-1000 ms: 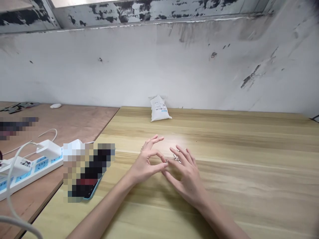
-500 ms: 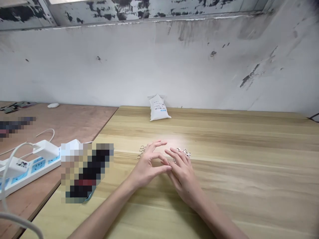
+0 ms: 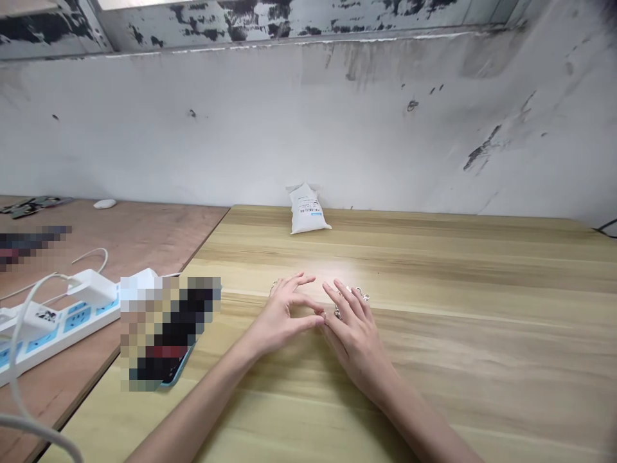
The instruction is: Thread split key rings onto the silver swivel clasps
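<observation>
Thumb and forefinger of my left hand (image 3: pixel 282 315) are pinched together, their tips meeting the tips of my right hand (image 3: pixel 354 328) above the table. A tiny glint shows where they meet; it looks like a small metal ring, mostly hidden by the fingertips. My right thumb and forefinger are closed at the same spot, the other fingers spread. A silver metal piece (image 3: pixel 338 313) shows beside the right forefinger; whether it is held or lies on the table I cannot tell. More silver metal pieces (image 3: pixel 362 294) lie behind the right fingers. Several metal rings (image 3: pixel 273 287) are largely covered by my left hand.
A white packet with a printed label (image 3: pixel 308 212) lies at the back of the wooden table (image 3: pixel 457 270), near the wall. On the left are a phone (image 3: pixel 180 366), partly pixelated, and a white power strip (image 3: pixel 62 328) with plugs and cables.
Both hands have shifted slightly, the left one a little to the left, covering more of the rings. My right fingers have spread and risen somewhat. The fingertips stay together.
</observation>
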Demonstrator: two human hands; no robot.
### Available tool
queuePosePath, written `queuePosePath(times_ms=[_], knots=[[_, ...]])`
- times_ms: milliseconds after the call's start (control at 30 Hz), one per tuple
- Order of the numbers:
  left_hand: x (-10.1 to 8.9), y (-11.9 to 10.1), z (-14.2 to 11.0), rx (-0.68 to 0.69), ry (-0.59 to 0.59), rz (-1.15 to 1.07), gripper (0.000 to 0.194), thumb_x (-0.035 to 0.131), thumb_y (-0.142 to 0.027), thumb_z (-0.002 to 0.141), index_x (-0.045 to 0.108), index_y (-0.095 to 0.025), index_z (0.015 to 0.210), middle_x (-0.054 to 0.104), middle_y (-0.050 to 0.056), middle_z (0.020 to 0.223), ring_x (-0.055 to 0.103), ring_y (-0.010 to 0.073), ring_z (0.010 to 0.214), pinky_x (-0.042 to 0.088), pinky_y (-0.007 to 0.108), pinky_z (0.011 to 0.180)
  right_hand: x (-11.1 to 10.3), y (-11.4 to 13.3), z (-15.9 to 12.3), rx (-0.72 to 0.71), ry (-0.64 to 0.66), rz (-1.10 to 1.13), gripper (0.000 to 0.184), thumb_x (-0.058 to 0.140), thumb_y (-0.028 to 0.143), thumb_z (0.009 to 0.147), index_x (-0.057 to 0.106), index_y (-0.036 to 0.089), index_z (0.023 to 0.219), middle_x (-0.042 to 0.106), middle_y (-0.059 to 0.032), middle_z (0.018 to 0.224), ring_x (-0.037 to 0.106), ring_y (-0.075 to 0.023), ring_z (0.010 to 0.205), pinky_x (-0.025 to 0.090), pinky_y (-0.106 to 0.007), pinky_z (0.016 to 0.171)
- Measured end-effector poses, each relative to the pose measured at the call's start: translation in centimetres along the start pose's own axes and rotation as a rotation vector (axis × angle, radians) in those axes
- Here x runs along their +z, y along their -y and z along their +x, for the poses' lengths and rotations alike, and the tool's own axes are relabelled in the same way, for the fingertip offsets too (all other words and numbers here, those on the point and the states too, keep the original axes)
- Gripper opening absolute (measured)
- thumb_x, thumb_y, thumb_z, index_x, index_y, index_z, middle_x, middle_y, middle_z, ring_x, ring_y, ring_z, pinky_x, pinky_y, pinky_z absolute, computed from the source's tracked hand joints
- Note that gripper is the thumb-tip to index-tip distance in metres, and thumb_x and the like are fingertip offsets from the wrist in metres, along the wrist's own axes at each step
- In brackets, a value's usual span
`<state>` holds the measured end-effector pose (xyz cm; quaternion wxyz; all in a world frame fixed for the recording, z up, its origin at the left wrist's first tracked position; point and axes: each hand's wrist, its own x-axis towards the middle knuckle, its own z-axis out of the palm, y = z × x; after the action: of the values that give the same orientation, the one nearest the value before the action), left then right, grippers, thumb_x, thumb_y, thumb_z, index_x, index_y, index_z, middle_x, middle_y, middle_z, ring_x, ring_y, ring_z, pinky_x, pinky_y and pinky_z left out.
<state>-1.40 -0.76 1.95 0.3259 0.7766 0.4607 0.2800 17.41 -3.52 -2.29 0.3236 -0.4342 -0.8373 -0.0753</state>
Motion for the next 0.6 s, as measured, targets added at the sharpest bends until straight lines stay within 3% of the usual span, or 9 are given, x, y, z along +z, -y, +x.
queuePosePath(times_ms=[133, 367, 500, 600], knots=[[-0.03, -0.07, 0.04, 0.013, 0.013, 0.045, 0.007, 0.075, -0.032, 0.079, 0.076, -0.027, 0.083, 0.051, 0.005, 0.144, 0.027, 0.0336, 0.146, 0.013, 0.068, 0.116, 0.21, 0.06, -0.08, -0.029, 0.008, -0.02, 0.024, 0.044, 0.019, 0.099, 0.068, 0.021, 0.1, 0.052, -0.0128, 0.143, 0.035, -0.0288, 0.141, 0.036, -0.055, 0.11], [-0.38, 0.16, 0.1, 0.016, 0.038, 0.092, 0.009, 0.072, -0.033, 0.081, 0.074, -0.025, 0.079, 0.048, 0.005, 0.147, 0.021, 0.0331, 0.148, 0.007, 0.07, 0.115, 0.29, 0.17, -0.09, 0.016, 0.023, 0.03, 0.025, 0.045, 0.023, 0.099, 0.07, 0.022, 0.096, 0.054, -0.0126, 0.14, 0.038, -0.0295, 0.139, 0.036, -0.055, 0.11], [-0.77, 0.48, 0.0, 0.096, 0.022, 0.265, 0.012, 0.068, -0.033, 0.085, 0.074, -0.025, 0.078, 0.044, 0.004, 0.15, 0.018, 0.0334, 0.148, 0.007, 0.074, 0.112, 0.03, 0.24, 0.03, 0.037, 0.072, 0.099, 0.026, 0.043, 0.02, 0.099, 0.068, 0.021, 0.093, 0.056, -0.011, 0.138, 0.037, -0.0285, 0.139, 0.034, -0.056, 0.111], [-0.07, -0.13, -0.3, 0.204, -0.056, 0.515, 0.014, 0.063, -0.026, 0.089, 0.071, -0.022, 0.078, 0.042, 0.007, 0.151, 0.019, 0.0318, 0.148, 0.002, 0.073, 0.113, -0.36, 0.21, 0.18, 0.084, 0.109, 0.162, 0.025, 0.043, 0.02, 0.098, 0.067, 0.022, 0.09, 0.057, -0.01, 0.134, 0.035, -0.0287, 0.14, 0.035, -0.057, 0.11]])
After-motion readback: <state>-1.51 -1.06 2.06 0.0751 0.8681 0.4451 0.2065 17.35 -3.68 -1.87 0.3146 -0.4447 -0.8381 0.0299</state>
